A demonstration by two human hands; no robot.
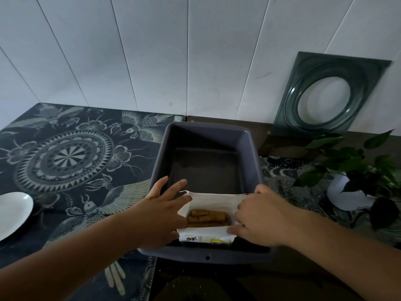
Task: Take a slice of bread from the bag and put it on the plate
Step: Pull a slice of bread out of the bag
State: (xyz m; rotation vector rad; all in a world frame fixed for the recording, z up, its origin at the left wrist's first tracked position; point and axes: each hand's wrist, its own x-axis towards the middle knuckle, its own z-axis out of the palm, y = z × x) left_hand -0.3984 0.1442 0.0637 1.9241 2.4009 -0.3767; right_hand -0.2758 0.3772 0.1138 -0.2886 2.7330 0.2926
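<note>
Head view: both hands on crinkly white bag (213,200) (brown crusts inside).

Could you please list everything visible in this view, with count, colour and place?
White plastic bread bag: one, white, open, near end of the tub.
Brown bread slices: several, brown, inside the bag.
Grey rectangular plastic tub: one, grey, centre.
White round plate: one, white, far left edge.
Dark patterned table cover: one, dark with pale motifs, left.
Green square glass dish: one, green, leaning on the wall, right.
Potted green plant: one, white pot, right.
Left hand: on the bag's left edge.
Right hand: on the bag's right edge.
</note>
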